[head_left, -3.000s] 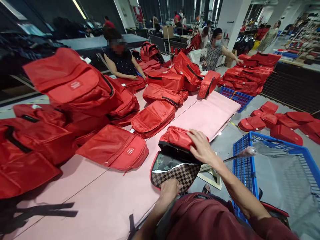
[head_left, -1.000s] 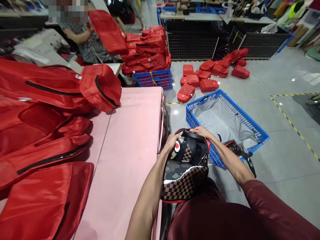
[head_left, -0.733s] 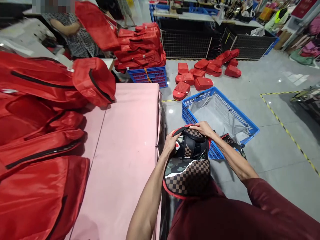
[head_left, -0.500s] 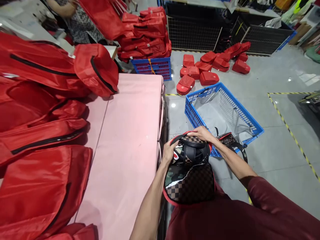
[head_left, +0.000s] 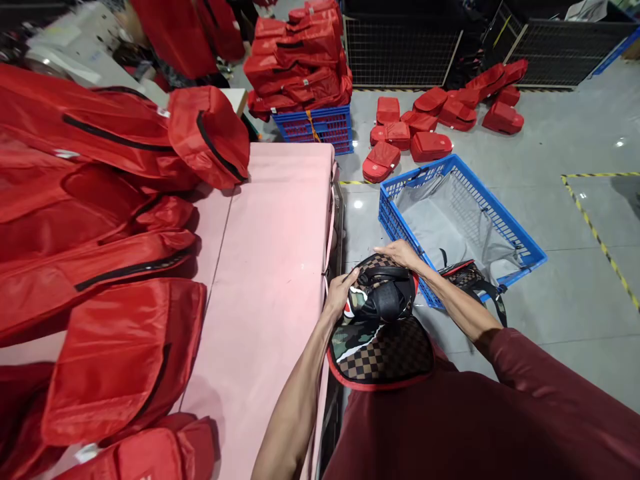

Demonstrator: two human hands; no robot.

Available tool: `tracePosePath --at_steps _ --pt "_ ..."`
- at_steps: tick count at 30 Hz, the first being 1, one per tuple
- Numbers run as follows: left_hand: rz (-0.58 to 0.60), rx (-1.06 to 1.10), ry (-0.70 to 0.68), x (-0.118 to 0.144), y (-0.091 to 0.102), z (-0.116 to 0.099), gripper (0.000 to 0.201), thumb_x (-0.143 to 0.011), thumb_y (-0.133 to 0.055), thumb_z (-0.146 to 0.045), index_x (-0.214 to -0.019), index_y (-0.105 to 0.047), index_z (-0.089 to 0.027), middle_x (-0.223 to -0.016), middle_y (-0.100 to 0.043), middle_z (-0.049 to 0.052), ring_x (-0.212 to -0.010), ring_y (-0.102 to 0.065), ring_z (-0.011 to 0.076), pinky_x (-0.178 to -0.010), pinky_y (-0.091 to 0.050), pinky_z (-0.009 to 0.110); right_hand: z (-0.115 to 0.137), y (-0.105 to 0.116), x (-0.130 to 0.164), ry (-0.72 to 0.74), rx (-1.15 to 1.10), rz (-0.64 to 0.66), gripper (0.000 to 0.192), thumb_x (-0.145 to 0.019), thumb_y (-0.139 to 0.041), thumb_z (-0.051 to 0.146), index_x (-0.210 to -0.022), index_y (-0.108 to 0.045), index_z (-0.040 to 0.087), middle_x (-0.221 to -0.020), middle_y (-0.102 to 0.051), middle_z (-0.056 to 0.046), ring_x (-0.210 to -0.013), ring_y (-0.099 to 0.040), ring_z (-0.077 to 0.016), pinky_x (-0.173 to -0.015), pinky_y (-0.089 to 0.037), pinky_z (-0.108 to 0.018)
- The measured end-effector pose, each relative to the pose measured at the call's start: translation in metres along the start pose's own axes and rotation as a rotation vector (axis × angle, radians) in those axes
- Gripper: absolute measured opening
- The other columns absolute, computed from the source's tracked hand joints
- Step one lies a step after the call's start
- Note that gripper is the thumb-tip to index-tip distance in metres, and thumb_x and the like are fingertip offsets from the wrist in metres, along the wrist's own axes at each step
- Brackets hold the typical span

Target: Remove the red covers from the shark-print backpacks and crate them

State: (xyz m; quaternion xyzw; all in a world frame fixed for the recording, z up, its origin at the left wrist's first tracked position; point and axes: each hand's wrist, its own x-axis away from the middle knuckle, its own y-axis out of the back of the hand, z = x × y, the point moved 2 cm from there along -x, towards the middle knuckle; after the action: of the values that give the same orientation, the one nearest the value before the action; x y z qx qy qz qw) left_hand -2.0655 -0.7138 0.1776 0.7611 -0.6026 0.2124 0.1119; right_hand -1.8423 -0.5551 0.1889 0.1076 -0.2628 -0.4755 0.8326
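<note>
A checkered and camouflage backpack with red edging is held against my body, its panel folded open toward me. Black straps or padding show bunched inside it. My left hand grips its left rim, thumb on the inner side. My right hand is at the far right rim, fingers curled over the edge. Just beyond my right forearm, another checkered bag with black straps hangs over the near edge of a blue plastic crate.
A pink padded table runs along my left, with red bags piled on it. Stacked red bags rest on a blue crate behind it. Several red pouches lie on the floor near black mesh bins.
My view has shifted slightly, moving the surroundings right in the picture. Both hands keep hold of the backpack's rim, and the black padding inside it has shifted.
</note>
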Motion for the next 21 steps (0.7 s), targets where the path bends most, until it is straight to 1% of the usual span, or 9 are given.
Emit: tracePosePath --at_steps 2,4,7,9,10,13,15,19,21 --pt "0.058 -0.017 -0.065 0.013 -0.002 0.002 0.064 -0.088 -0.085 -0.079 -0.073 -0.068 -0.019 -0.067 -0.066 0.002 -0.059 -0.056 0.0145 -0.058 -0.042 0.026 0.001 0.006 0.007 0.094 0.01 -0.082 0.089 -0.079 -0.064 0.107 -0.063 -0.042 0.023 -0.064 -0.034 0.003 -0.065 -0.031 -0.0113 -0.06 -0.021 -0.031" --pt "0.023 -0.022 -0.089 0.015 -0.005 0.006 0.065 -0.088 -0.084 -0.081 -0.073 -0.067 -0.02 -0.066 -0.063 0.0 -0.059 -0.053 0.0139 -0.058 -0.041 0.026 -0.003 0.0 0.005 0.15 0.03 -0.123 0.089 -0.084 -0.059 0.107 -0.063 -0.038 0.023 -0.065 -0.032 0.002 -0.067 -0.03 -0.0119 -0.061 -0.021 -0.032" --pt "-0.085 -0.015 -0.044 0.006 -0.016 0.016 0.073 -0.08 -0.081 -0.091 -0.068 -0.059 -0.022 -0.063 -0.055 -0.002 -0.059 -0.048 0.0143 -0.056 -0.04 0.027 -0.017 -0.023 -0.013 0.069 0.051 -0.104 0.092 -0.083 -0.043 0.113 -0.059 -0.034 0.025 -0.063 -0.03 0.001 -0.066 -0.031 -0.013 -0.061 -0.023 -0.032" --pt "-0.139 -0.068 -0.061 -0.002 -0.022 0.02 0.075 -0.081 -0.076 -0.094 -0.065 -0.054 -0.024 -0.062 -0.051 -0.002 -0.061 -0.046 0.015 -0.056 -0.037 0.028 -0.027 -0.034 -0.026 0.034 0.064 -0.139 0.093 -0.082 -0.033 0.115 -0.057 -0.033 0.025 -0.063 -0.029 0.001 -0.067 -0.032 -0.0138 -0.062 -0.024 -0.033" --pt "-0.161 -0.113 -0.09 -0.005 -0.023 0.02 0.075 -0.084 -0.074 -0.094 -0.065 -0.051 -0.025 -0.062 -0.049 -0.002 -0.062 -0.044 0.0151 -0.056 -0.035 0.028 -0.03 -0.035 -0.031 0.037 0.07 -0.176 0.093 -0.083 -0.03 0.114 -0.057 -0.033 0.025 -0.064 -0.028 0.001 -0.068 -0.032 -0.014 -0.063 -0.024 -0.033" --pt "-0.192 -0.234 -0.17 -0.012 -0.025 0.02 0.073 -0.092 -0.067 -0.09 -0.065 -0.046 -0.026 -0.063 -0.041 -0.003 -0.066 -0.038 0.0153 -0.059 -0.03 0.029 -0.04 -0.027 -0.034 0.04 0.058 -0.294 0.09 -0.087 -0.029 0.111 -0.06 -0.033 0.025 -0.066 -0.029 0.001 -0.07 -0.031 -0.0143 -0.066 -0.025 -0.034" --pt "-0.183 -0.275 -0.191 -0.014 -0.025 0.021 0.072 -0.094 -0.063 -0.09 -0.066 -0.046 -0.026 -0.064 -0.041 -0.003 -0.066 -0.037 0.0159 -0.06 -0.029 0.03 -0.047 -0.018 -0.028 0.015 0.039 -0.358 0.089 -0.089 -0.029 0.109 -0.061 -0.035 0.025 -0.065 -0.032 0.0 -0.07 -0.033 -0.0148 -0.066 -0.027 -0.033" --pt "-0.15 -0.315 -0.193 -0.015 -0.027 0.023 0.073 -0.096 -0.058 -0.092 -0.067 -0.047 -0.026 -0.065 -0.044 -0.002 -0.068 -0.039 0.0172 -0.062 -0.03 0.031 -0.057 -0.007 -0.012 -0.038 0.04 -0.413 0.09 -0.089 -0.023 0.109 -0.061 -0.04 0.025 -0.063 -0.041 -0.001 -0.07 -0.04 -0.0165 -0.067 -0.031 -0.033" --pt "-0.14 -0.307 -0.193 -0.011 -0.029 0.026 0.073 -0.095 -0.057 -0.094 -0.068 -0.047 -0.026 -0.066 -0.044 -0.002 -0.069 -0.038 0.0176 -0.062 -0.029 0.031 -0.059 -0.004 -0.007 -0.038 0.049 -0.423 0.092 -0.088 -0.025 0.109 -0.06 -0.045 0.024 -0.063 -0.045 -0.002 -0.069 -0.044 -0.017 -0.067 -0.032 -0.033"
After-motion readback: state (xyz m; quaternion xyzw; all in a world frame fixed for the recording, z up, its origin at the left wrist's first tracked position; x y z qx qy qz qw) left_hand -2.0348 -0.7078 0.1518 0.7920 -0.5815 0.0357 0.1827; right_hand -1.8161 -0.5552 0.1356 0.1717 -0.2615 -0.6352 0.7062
